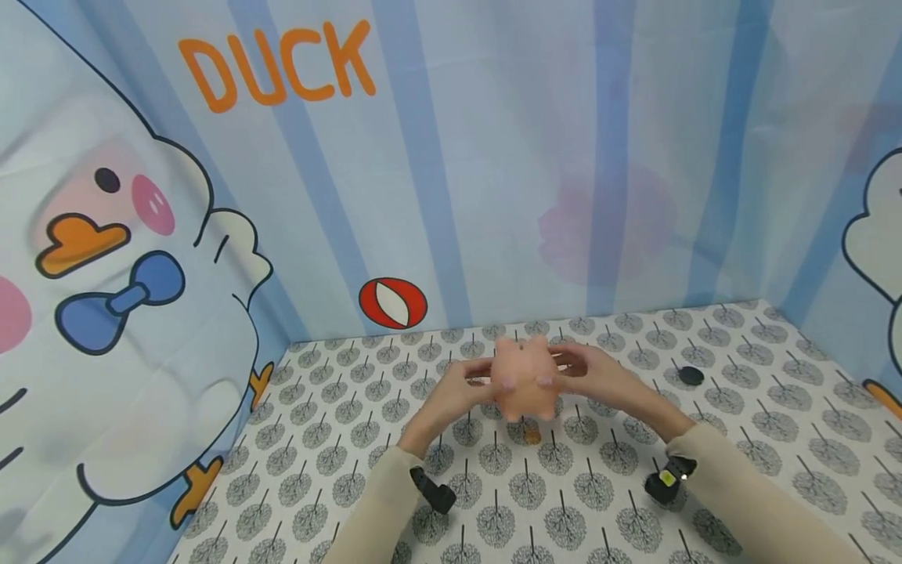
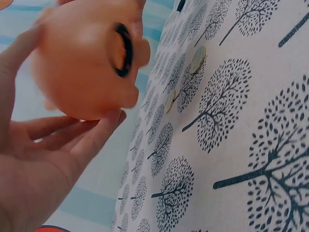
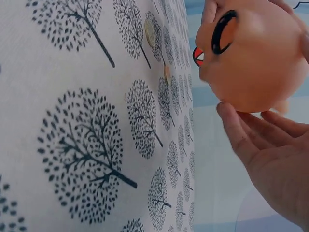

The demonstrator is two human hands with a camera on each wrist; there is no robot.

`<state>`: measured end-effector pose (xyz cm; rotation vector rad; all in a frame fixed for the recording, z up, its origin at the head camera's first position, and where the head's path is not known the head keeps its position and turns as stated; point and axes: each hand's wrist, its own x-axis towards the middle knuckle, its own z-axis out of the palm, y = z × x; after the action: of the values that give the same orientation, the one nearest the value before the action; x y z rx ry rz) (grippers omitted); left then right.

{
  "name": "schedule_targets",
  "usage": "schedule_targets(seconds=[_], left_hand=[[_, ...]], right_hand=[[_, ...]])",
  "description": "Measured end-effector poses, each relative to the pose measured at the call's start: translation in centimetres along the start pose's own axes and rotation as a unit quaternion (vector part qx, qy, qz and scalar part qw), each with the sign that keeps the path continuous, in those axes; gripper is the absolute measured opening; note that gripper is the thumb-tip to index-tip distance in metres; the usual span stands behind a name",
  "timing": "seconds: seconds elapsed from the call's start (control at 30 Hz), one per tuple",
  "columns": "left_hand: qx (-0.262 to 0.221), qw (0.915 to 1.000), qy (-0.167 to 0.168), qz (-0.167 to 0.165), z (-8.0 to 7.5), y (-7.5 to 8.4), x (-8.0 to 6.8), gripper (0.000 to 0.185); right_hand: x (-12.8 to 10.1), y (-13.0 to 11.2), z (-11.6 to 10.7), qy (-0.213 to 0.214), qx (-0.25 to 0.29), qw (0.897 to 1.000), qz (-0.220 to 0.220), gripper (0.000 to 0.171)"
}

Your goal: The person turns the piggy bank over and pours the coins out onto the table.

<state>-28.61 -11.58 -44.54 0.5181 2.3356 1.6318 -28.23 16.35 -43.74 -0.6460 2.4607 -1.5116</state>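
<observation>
Both hands hold the pink piggy bank above the table, left hand at nine o'clock, right hand at three, fingers cupped round it. Probably shaking coins out: two coins lie beneath, a black cap at three o'clock

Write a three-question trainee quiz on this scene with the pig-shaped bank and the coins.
1. True or false: the pink piggy bank rests on the tree-print cloth.
2. Which hands hold it? A) left hand only B) right hand only C) both
3. What small round things lie on the cloth under the bank?

Key:
1. False: it is held up above the cloth.
2. C: fingers of both hands cup its sides.
3. Coins; the wrist views show two, and the bank's round black-rimmed opening faces that cloth.
</observation>
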Motion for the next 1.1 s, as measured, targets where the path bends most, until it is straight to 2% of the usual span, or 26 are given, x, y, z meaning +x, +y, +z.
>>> schedule_targets(seconds=[0.2, 0.37, 0.47, 0.83, 1.0, 1.1], left_hand=[[-0.023, 0.9992, -0.020, 0.027, 0.0, -0.1, -0.2, 0.090], [-0.038, 0.9983, -0.008, 0.043, 0.1, -0.1, -0.9, 0.101], [-0.035, 0.9981, -0.003, 0.050, -0.1, 0.1, -1.0, 0.102], [-0.014, 0.9985, -0.007, 0.053, -0.1, -0.4, -0.6, 0.099], [-0.013, 0.9986, 0.005, 0.051, 0.1, -0.2, -0.5, 0.098], [-0.006, 0.9973, 0.016, 0.072, 0.4, -0.4, -0.5, 0.100]], right_hand=[[-0.2, 0.9, 0.0, -0.015, 0.028, 0.999, -0.033, 0.095], [-0.7, 1.0, 0.5, 0.021, 0.031, 0.997, -0.070, 0.096], [-0.5, 0.9, 0.7, 0.038, 0.026, 0.996, -0.081, 0.094], [0.0, 1.5, 0.8, 0.023, 0.016, 0.996, -0.081, 0.090], [0.0, 1.4, 0.7, 0.019, 0.013, 0.997, -0.077, 0.091], [-0.3, 1.2, 0.6, 0.028, 0.004, 0.997, -0.073, 0.095]])
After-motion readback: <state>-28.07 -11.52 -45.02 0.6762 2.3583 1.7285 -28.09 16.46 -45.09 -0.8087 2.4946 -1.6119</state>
